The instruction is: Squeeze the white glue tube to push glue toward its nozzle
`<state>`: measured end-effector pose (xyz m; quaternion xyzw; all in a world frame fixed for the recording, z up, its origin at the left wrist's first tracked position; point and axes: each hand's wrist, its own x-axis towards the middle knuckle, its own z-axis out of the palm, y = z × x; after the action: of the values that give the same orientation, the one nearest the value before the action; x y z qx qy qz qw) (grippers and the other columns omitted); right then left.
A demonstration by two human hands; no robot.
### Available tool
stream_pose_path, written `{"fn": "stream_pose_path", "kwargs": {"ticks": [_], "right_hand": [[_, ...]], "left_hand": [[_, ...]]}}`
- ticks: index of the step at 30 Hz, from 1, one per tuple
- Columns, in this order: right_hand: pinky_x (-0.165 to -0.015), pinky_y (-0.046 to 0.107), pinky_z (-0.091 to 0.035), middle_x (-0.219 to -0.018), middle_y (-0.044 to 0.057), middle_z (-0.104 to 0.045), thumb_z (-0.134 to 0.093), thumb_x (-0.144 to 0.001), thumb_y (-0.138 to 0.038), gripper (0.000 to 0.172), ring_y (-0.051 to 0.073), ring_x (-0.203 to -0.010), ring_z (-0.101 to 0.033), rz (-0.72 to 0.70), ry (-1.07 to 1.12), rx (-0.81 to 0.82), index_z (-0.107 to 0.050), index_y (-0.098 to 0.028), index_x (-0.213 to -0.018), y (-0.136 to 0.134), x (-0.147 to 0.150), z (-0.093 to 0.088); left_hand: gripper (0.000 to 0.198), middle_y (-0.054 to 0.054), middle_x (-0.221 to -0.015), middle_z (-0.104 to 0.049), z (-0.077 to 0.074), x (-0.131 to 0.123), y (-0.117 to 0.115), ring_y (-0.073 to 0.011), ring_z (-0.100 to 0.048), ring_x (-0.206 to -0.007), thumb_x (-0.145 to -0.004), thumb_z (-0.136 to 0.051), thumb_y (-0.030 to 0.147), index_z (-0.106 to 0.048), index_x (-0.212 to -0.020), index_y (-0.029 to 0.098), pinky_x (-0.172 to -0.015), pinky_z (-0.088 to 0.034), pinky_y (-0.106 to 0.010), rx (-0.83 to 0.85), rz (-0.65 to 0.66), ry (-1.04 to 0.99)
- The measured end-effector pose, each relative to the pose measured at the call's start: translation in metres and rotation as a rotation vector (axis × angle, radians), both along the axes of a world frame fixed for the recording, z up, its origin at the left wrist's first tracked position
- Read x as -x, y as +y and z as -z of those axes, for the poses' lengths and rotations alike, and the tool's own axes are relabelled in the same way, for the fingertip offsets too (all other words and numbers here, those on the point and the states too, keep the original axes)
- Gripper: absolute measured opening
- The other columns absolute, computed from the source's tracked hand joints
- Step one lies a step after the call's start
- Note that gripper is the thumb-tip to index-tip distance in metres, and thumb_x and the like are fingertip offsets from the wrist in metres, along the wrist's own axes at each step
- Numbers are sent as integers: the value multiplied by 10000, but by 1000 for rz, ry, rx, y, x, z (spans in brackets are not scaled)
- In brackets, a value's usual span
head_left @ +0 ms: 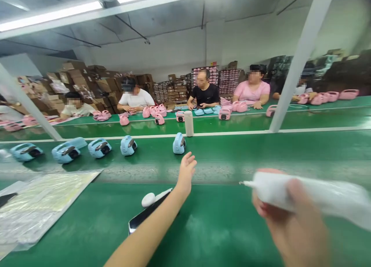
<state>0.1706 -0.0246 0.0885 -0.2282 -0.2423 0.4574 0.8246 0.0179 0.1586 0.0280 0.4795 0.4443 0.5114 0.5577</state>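
My left hand point(186, 170) stretches forward over the green belt point(261, 158), fingers apart and holding nothing, just short of a light blue toy-like case point(179, 143). My right hand point(285, 216), blurred and close to the camera, grips a white squeeze tube point(304, 195) whose thin nozzle points left. More blue cases point(128, 145) point(99, 148) point(66, 152) lie in a row on the belt to the left. Under my left forearm lie a dark phone point(145, 216) and a small white oval piece point(148, 199).
A clear plastic sheet point(43, 205) covers the table at the left. A white bottle point(189, 123) stands beyond the belt. A slanted white post point(298, 62) rises at the right. Several people sit across the far table with pink cases point(158, 110); cardboard boxes point(81, 81) are stacked behind.
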Motion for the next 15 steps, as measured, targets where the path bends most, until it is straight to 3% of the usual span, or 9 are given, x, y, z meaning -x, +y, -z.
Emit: {"fn": "stream_pose_path", "kwargs": {"ticks": [2,4,6,8,11,15], "right_hand": [[-368,150,-386,-572,-9,-418,-869,-673,-373,356,76,-441,-373,-249,173,10,-660,-129,-826,26,13,6],[-346,117,-318,-530,-56,-317,-888,-634,-371,386,45,-407,-277,-348,229,50,-639,-123,-794,49,22,25],[-364,110,-307,-554,-64,-324,-881,-642,-382,407,41,-419,-284,-406,280,76,-608,-124,-800,64,29,53],[-384,120,-315,-560,-63,-331,-761,-798,-448,389,48,-424,-306,-443,314,95,-561,-115,-785,71,35,82],[-392,139,-321,-556,-49,-347,-547,-958,-523,485,62,-428,-342,-508,310,141,-485,-114,-704,72,43,113],[-444,168,-383,-561,-36,-379,-518,-950,-594,539,79,-458,-393,-575,247,178,-500,-115,-704,69,47,123]], "left_hand": [[401,-106,-1239,-555,11,-5,-41,-222,-571,-1088,-855,-539,310,-466,-1239,223,-934,-444,-407,5,104,-30],[416,-116,-1188,-583,24,-9,-74,-226,-615,-1007,-852,-520,401,-469,-1222,220,-887,-470,-397,7,190,-42],[487,-126,-1160,-599,36,-11,-96,-243,-623,-994,-834,-500,514,-488,-1209,204,-892,-473,-407,-5,266,-41],[590,-127,-1206,-585,45,-14,-106,-263,-580,-1091,-783,-537,580,-494,-1233,200,-964,-437,-406,-35,332,-30],[774,-128,-1316,-510,52,-17,-110,-294,-477,-1220,-676,-697,512,-428,-1334,205,-1052,-358,-414,-72,370,31],[797,-126,-1359,-442,52,-17,-109,-291,-412,-1265,-697,-714,375,-357,-1392,215,-1094,-286,-431,-106,314,129]]}}
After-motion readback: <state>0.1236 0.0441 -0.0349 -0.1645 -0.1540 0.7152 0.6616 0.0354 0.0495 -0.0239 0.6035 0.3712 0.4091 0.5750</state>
